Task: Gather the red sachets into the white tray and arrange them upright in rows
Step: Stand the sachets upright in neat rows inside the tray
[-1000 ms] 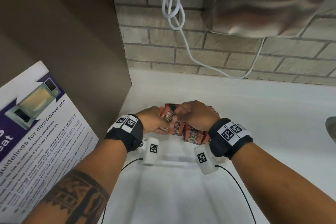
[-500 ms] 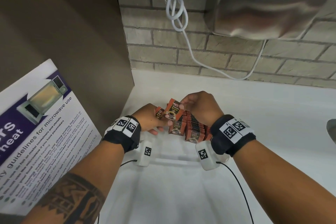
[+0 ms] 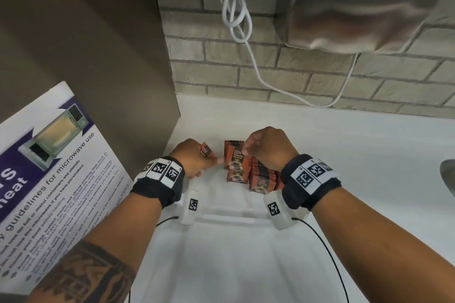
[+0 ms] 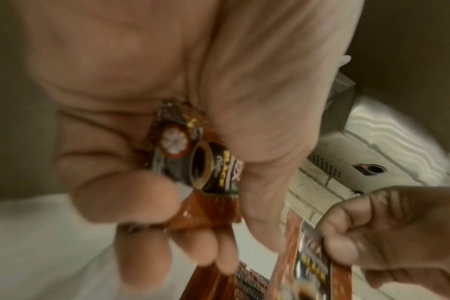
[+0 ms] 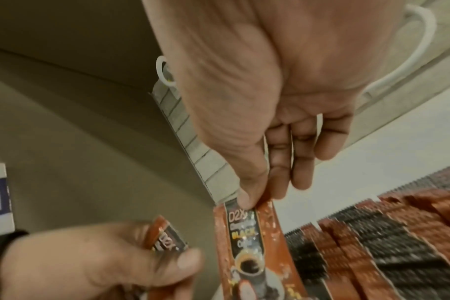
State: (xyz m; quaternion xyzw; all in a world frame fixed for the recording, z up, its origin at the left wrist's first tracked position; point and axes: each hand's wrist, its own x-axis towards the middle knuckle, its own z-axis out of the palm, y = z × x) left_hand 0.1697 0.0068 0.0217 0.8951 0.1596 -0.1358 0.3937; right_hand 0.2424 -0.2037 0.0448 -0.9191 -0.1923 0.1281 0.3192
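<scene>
A white tray [image 3: 229, 216] sits on the counter below both hands. A row of red sachets [image 3: 262, 176] [image 5: 373, 239] stands upright along its right side, and a shorter stack [image 3: 236, 176] stands left of that row. My right hand [image 3: 267, 146] [image 5: 254, 192] pinches the top edge of one red sachet [image 3: 235, 157] [image 5: 247, 239] between thumb and fingers and holds it upright over the shorter stack. My left hand [image 3: 197, 157] [image 4: 167, 192] grips several folded red sachets [image 3: 205, 150] [image 4: 206, 172] in curled fingers, just left of the held one.
A brown panel [image 3: 98, 44] with a microwave guideline poster [image 3: 49, 167] closes off the left side. A brick wall [image 3: 295, 76] lies behind, with a steel hand dryer [image 3: 364, 7] and its white cable [image 3: 246, 39] overhead. A metal edge [image 3: 448, 177] shows at far right.
My right hand has drawn one sachet out of the left hand's bunch and lowered it toward the tray's stack. The hands have moved slightly apart.
</scene>
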